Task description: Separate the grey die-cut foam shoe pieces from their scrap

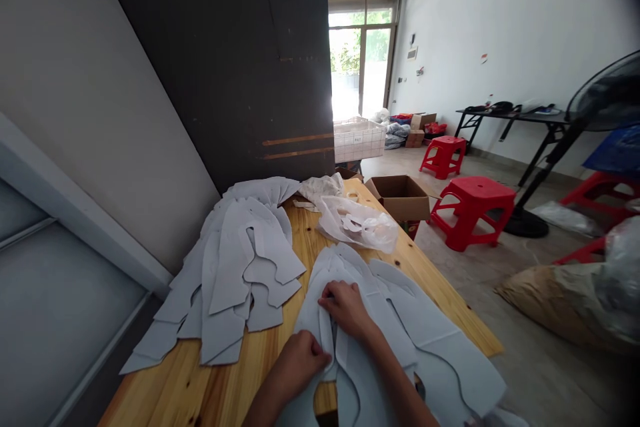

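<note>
At the near end of the wooden table, two bare hands are working over an overlapping stack of pale grey cut-out panels, which is spreading toward the table's right edge. The left hand is pinching the lower end of a narrow pale strip between thumb and curled fingers. The right hand is bending over the strip's upper end, its fingertips touching down there; whether they are gripping or only pressing, one cannot tell. The strip is lying lengthwise on the stack, beside a long slit, and bare wood is showing through an opening just below it. To the left, a second pile of similar panels is fanning out over the table, curved edges and notches overlapping. Beyond the right hand, a translucent plastic bag is lying crumpled, and behind it an off-white cloth is resting near a dark upright board. Off the table's right side, an open cardboard box is standing near a red plastic stool, while a pedestal fan is standing farther right
</note>
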A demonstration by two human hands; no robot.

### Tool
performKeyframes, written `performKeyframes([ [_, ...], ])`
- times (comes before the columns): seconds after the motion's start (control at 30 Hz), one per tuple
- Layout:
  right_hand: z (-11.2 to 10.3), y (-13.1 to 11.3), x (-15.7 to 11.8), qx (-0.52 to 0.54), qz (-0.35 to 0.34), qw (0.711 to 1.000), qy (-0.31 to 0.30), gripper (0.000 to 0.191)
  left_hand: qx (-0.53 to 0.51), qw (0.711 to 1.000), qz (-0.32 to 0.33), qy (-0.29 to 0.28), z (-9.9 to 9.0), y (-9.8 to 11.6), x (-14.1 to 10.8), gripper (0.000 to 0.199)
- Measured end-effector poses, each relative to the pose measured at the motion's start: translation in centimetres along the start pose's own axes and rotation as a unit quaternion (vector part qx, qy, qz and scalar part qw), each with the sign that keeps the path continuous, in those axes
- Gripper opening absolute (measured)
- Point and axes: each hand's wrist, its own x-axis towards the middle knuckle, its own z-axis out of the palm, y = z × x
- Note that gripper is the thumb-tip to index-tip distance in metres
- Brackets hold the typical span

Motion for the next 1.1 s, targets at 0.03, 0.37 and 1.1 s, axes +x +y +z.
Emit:
performKeyframes([
  [0.03,0.0,-0.1,0.0,-0.002,0.0,1.0,0.0,0.008,0.007,1.0,0.004,-0.004,-0.1,0.0,0.1,0.011],
  [0.37,-0.3,-0.3,0.1,-0.013,-0.001,1.0,0.0,0.008,0.045,0.997,0.029,-0.048,-1.1,0.5,1.1,0.017],
  [1.1,-0.1,-0.2,-0.1,-0.01,-0.004,1.0,0.017,0.004,0.14,0.99,0.024,-0.026,-2.1,1.6,1.1,0.025],
])
